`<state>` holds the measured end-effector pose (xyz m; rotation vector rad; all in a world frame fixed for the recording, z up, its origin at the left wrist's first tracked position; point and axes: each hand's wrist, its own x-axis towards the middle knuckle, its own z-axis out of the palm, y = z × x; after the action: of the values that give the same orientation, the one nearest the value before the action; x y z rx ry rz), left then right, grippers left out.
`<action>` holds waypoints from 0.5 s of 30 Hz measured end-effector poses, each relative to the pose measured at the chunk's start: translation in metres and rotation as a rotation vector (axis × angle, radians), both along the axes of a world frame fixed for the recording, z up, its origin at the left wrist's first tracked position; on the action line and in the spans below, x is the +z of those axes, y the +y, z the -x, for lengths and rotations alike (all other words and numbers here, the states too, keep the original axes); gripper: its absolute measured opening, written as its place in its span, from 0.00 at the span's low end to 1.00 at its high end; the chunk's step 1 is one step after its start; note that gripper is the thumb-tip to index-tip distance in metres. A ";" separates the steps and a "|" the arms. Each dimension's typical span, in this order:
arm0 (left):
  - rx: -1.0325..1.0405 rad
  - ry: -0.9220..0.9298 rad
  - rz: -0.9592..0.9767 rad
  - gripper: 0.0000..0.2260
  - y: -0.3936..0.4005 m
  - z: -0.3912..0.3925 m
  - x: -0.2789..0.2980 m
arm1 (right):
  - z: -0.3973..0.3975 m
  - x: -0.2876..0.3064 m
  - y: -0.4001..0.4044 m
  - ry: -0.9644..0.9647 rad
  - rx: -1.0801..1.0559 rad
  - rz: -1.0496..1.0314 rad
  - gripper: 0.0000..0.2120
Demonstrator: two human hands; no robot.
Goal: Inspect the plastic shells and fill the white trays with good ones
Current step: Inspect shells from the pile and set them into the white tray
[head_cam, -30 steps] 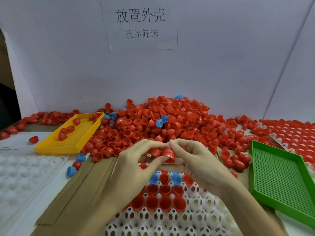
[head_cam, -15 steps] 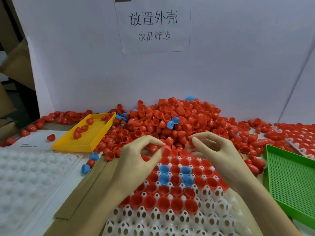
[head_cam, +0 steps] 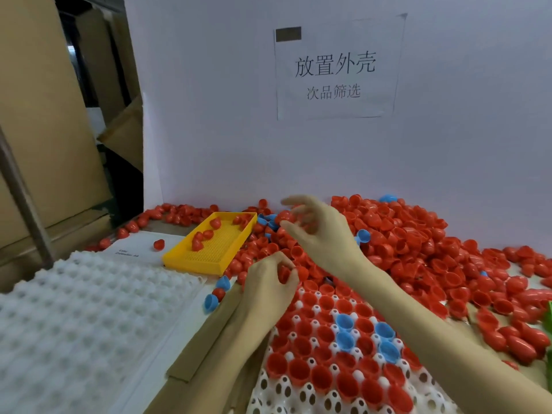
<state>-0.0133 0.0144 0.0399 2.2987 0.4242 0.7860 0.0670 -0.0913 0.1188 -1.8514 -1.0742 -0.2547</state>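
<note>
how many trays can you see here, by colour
white: 2, the empty white tray and the part-filled white tray
yellow: 1, the yellow tray
green: 1, the green tray, only a sliver at the right edge
total: 4

Two white moulded plastic trays: one bare at the bench's left edge (head_cam: 89, 318), one at the near edge (head_cam: 298, 392) partly filled. In the filled one, four blue plastic shells (head_cam: 345, 321); red plastic shells (head_cam: 298, 369) there too many to count exactly. One yellow perforated plastic tray (head_cam: 194, 261) holding about six red shells. One paper sign (head_cam: 337, 70). Two hands: left (head_cam: 268, 285), right (head_cam: 322, 231).
</note>
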 end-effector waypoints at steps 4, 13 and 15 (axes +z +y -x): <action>0.043 -0.009 0.004 0.03 0.005 0.000 0.000 | -0.020 0.030 0.083 -0.016 -0.007 0.117 0.20; 0.035 -0.052 0.188 0.02 0.008 -0.004 0.001 | -0.033 -0.008 0.063 -0.044 -0.051 0.321 0.11; -0.013 -0.058 0.218 0.02 0.009 -0.004 0.001 | -0.029 -0.016 0.039 -0.024 -0.024 0.329 0.11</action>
<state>-0.0093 0.0230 0.0407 2.0696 0.4453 0.7590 0.0961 -0.0521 0.1027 -2.1582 -1.1647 -0.1191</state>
